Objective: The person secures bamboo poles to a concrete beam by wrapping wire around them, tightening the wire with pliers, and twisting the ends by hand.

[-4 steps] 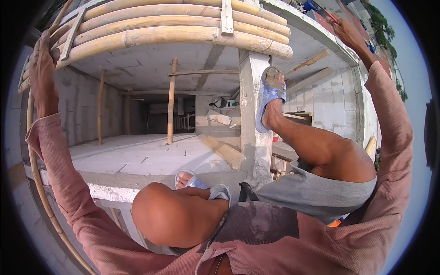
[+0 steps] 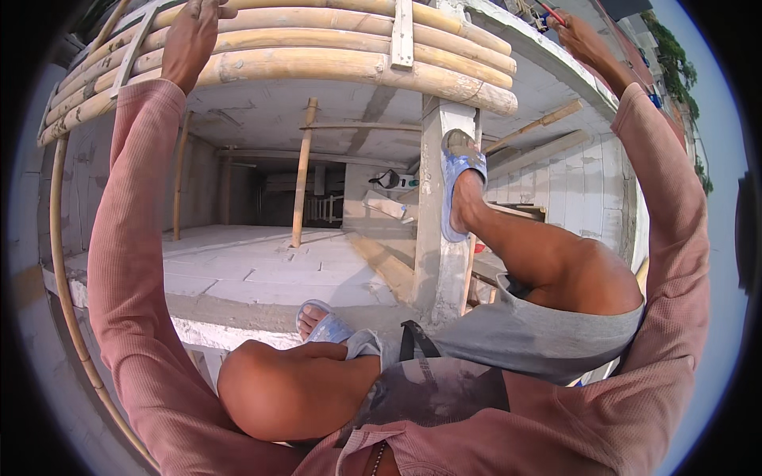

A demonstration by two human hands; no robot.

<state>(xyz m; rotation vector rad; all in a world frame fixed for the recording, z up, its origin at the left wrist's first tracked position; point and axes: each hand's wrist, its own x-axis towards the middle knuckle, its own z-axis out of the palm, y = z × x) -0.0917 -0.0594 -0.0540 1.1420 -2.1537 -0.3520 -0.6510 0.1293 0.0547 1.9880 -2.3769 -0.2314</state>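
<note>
My left hand (image 2: pixel 189 46) is raised over the bamboo poles (image 2: pixel 302 69), fingers bent at the top edge; what they grip, if anything, is unclear. These poles lie side by side under short pale battens (image 2: pixel 402 38). At upper right, my right hand (image 2: pixel 581 41) is closed on a slender red stick-like object (image 2: pixel 551 12), partly out of view. My sandalled right foot (image 2: pixel 468 186) rests against a grey concrete post (image 2: pixel 435 262); my other foot (image 2: pixel 316 319) is lower, near a concrete ledge (image 2: pixel 238 306).
Below me are a white block floor (image 2: pixel 222 262), upright bamboo props (image 2: pixel 303 182) and a leaning board (image 2: pixel 381 262). A dark opening (image 2: pixel 278 202) lies at the back. A long bent bamboo pole (image 2: pixel 70 301) runs down the left. Trees (image 2: pixel 679 63) stand beyond the building at right.
My left hand has moved up and to the right along the bamboo poles. My right hand has shifted slightly up and left with the red object.
</note>
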